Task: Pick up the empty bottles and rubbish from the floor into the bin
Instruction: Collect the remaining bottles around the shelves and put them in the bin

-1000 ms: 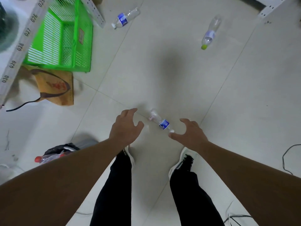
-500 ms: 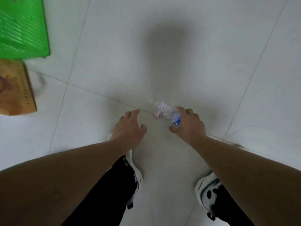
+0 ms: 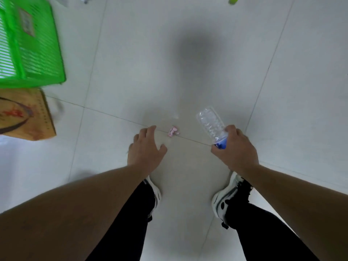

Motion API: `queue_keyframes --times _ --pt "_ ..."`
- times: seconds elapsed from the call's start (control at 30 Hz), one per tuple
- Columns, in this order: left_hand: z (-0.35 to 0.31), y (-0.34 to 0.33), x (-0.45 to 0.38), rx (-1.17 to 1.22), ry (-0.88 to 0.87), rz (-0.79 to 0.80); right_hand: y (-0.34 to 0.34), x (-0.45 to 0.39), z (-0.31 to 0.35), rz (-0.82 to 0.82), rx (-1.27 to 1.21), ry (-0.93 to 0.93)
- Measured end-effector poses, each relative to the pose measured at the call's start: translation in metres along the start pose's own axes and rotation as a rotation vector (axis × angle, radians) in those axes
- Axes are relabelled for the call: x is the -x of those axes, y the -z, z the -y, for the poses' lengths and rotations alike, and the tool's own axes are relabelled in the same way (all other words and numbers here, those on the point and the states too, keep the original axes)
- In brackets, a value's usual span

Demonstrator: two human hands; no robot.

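**Right hand gripping a clear bottle above the tiles, left hand reaching over a pink scrap**

The right hand (image 3: 236, 150) is wrapping its fingers tightly around the lower, blue-labelled end of a clear plastic bottle (image 3: 211, 122), which is pointing up and away toward 11 o'clock from the fist and is showing no liquid inside. The bottle is sitting at about 2 o'clock from the middle of the view, and it appears lifted off the floor (image 3: 131, 53).

The left hand (image 3: 146, 147) is hovering palm down at about 9 o'clock from the right hand, its fingers spread apart and holding nothing. Just beyond its fingertips, at roughly 1 o'clock from that hand, a small pink scrap (image 3: 173, 131) is lying on a tile joint, apart from both hands and between them.

Both bare forearms are stretching in from the bottom corners. Beneath them, black trouser legs are ending in white and black shoes (image 3: 226, 196), planted on the pale tiles at 6 o'clock.

At 10 o'clock a green slatted plastic crate (image 3: 28, 53) is standing on the floor, and just below it, at 9 o'clock, a brown paper bag (image 3: 24, 115) with red print is lying beside it. At the top edge, near 1 o'clock, a yellow-green bottle cap (image 3: 233, 0) is just peeking in; the rest of it is cut off.
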State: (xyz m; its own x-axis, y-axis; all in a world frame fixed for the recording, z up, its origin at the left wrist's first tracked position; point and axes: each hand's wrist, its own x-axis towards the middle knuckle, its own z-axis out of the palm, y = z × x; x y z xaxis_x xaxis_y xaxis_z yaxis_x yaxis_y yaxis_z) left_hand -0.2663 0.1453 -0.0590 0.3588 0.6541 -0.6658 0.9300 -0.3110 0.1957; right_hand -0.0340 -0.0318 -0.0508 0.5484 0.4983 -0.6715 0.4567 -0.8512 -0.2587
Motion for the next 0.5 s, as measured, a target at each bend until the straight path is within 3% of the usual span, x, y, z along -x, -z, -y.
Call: queue_keyframes --times 0.13,0.27,0.5 --pt "-0.024 0.045 0.045 0.047 0.009 -0.013 0.045 0.038 0.011 0.050 -0.089 -0.043" --pt "-0.040 0.045 0.051 0.080 -0.002 -0.004 0.047 0.040 0.006 0.011 -0.173 -0.110" --pt "-0.036 -0.084 -0.059 0.016 -0.057 0.009 -0.047 -0.060 -0.049 -0.071 -0.188 -0.113"
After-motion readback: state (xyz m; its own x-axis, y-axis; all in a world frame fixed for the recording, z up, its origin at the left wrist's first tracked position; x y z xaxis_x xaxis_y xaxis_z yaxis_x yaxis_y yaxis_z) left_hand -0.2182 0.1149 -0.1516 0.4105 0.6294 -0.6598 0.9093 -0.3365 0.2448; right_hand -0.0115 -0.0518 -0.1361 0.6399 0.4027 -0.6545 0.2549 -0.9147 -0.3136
